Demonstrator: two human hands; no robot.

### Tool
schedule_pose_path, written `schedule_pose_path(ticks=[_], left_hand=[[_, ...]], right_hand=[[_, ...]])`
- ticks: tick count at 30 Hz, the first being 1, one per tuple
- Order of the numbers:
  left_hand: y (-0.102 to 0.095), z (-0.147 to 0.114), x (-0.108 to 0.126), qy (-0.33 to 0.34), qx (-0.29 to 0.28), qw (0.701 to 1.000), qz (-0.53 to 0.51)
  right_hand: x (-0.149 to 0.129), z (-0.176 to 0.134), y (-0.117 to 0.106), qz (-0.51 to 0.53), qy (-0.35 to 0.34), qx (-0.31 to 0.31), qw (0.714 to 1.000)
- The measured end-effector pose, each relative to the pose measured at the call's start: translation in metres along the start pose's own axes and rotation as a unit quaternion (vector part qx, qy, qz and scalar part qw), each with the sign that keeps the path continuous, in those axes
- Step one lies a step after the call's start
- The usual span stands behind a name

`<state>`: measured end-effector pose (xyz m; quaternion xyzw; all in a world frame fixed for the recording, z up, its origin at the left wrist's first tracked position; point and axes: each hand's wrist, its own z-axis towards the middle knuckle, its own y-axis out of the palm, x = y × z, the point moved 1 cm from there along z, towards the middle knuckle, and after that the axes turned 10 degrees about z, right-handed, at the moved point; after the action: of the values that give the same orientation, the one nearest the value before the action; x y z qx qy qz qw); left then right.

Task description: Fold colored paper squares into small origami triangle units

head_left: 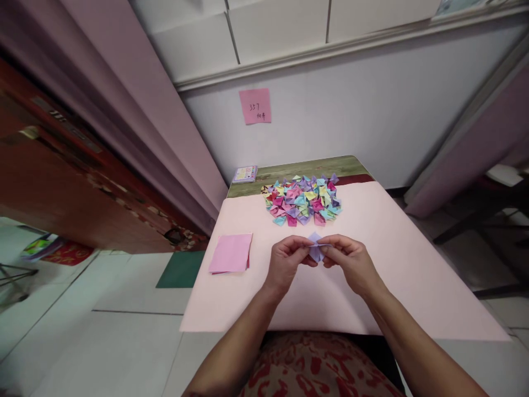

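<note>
Between my two hands is a small folded piece of lavender origami paper [316,252], held above the table. My left hand [287,259] pinches its left side between thumb and fingers. The right side is pinched the same way by my right hand [346,258]. Parts of the paper are hidden behind my fingertips. Just beyond my hands lies a heap of small folded paper pieces [303,199] in pink, blue, yellow, green and purple. To the left of my left hand rests a stack of square paper sheets [231,253], pink on top.
A pale pink sheet [397,264] covers most of the table, leaving a green wood-patterned strip [347,164] at the back. A small pack of cards or paper [245,174] sits at the back left corner. A pink note [255,106] is stuck on the wall.
</note>
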<state>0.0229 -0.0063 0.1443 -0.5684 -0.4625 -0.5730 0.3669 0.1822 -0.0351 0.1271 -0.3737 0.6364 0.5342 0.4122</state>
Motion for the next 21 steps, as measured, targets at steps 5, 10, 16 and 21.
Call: schedule_pose_path(ticks=[5, 10, 16, 21], left_hand=[[-0.002, -0.002, 0.0, 0.011, -0.008, 1.0, 0.003], [0.0, -0.002, -0.001, 0.037, 0.001, 0.999, 0.027], [-0.001, -0.005, 0.001, 0.045, 0.013, 0.996, 0.074], [-0.001, -0.009, 0.007, 0.14, 0.058, 0.958, 0.244]], right_hand=[[-0.01, -0.002, -0.001, 0.006, 0.016, -0.037, 0.999], [-0.011, -0.004, 0.002, -0.054, -0.025, -0.047, 0.997], [-0.014, -0.009, 0.002, -0.199, -0.124, -0.035, 0.971], [-0.022, -0.013, 0.005, -0.33, -0.247, -0.007, 0.911]])
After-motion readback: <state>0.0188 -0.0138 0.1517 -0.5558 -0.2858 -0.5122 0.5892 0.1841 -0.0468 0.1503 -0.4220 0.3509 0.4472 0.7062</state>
